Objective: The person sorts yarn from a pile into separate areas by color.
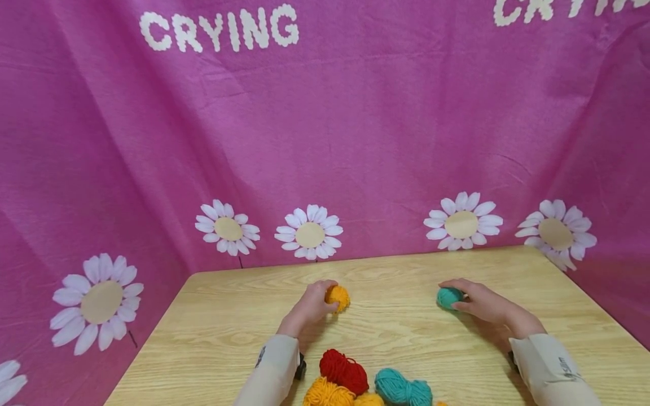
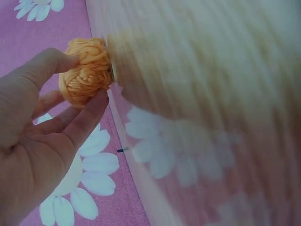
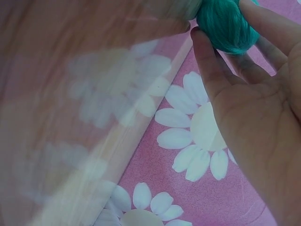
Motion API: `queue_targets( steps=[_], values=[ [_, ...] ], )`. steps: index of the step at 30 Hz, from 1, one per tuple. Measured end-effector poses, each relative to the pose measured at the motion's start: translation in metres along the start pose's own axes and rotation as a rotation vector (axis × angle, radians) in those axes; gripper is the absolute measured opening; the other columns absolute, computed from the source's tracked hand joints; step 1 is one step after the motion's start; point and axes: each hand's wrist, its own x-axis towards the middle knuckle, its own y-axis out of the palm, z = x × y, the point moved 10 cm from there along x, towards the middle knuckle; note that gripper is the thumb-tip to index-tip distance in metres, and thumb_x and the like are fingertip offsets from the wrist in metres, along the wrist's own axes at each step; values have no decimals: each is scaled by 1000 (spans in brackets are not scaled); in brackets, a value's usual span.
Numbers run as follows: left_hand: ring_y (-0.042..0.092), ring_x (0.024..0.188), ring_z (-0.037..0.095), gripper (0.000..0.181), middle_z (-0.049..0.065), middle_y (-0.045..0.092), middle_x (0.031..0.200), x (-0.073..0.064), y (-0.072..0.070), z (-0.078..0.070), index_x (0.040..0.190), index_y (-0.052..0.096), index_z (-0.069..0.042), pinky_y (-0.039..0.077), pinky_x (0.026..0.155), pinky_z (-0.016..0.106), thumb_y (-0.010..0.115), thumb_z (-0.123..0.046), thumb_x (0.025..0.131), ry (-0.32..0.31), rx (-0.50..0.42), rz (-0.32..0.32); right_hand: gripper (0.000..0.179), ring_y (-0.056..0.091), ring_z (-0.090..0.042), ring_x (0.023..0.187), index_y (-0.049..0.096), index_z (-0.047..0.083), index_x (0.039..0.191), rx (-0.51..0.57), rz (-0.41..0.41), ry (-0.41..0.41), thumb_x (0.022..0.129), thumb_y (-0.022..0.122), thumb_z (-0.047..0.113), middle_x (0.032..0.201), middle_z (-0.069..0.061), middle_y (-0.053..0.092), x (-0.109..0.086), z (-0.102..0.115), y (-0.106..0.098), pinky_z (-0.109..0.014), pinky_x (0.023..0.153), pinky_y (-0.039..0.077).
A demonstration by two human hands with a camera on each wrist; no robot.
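Yellow ball: a small round ball of orange-yellow yarn (image 1: 338, 299) sits at the far part of the counter, on the inner side of the left hand (image 1: 313, 301), within its fingertips.
Left grip: pinching that ball, thumb on one side and fingers on the other; the left wrist view shows the yarn right against the counter surface, though whether it bears its full weight there I cannot tell.
Teal ball: a small round ball of teal yarn (image 1: 449, 298) lies across from the yellow one, well apart, on the inner side of the right hand (image 1: 481, 301).
Right grip: pinching the teal ball between thumb and fingers; its upper part is cut off in the right wrist view.
Near pile: a dark red yarn skein (image 1: 343, 372) touches an orange-yellow yarn skein (image 1: 327, 393), with another yellow yarn piece (image 1: 369, 400) beside them.
Teal skein: a teal yarn skein tied at its middle (image 1: 403, 389) lies just right of the pile, between the forearms and nearer the person than both balls.
Counter: a pale wood-grain counter (image 1: 391, 327) carries all the yarn.
Backdrop: magenta cloth (image 1: 345, 141) printed with white daisies (image 1: 310, 234) rises behind it.
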Motion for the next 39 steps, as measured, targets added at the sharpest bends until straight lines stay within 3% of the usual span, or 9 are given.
queue_targets(
  steps=[11,22,31,39],
  values=[
    [57,103,28,47,23,62,123,1,0,2,131,55,8,50,98,44,69,-8,89,-20,-7,31,46,52,-45,119,52,-5,132,17,11,13,90,66,7,131,-28,55,2,3,-2,-58,95,48],
    [60,106,32,44,24,64,120,2,0,-1,128,59,8,50,98,45,69,-9,89,-9,73,48,47,53,-42,117,51,-5,133,25,25,2,90,66,8,131,-27,55,3,2,0,-53,93,51],
    [60,102,29,41,24,65,117,5,-1,-5,124,60,10,51,94,43,70,-7,88,12,108,41,51,52,-40,118,53,-3,133,-51,-57,-33,88,70,15,129,-22,56,0,11,-9,-54,96,49],
    [60,101,28,41,24,65,116,3,-2,-7,125,60,10,51,92,42,69,-7,89,4,113,38,48,49,-41,118,54,-2,130,-70,-102,-90,88,71,15,129,-21,56,-2,24,-11,-64,97,43]
  ],
)
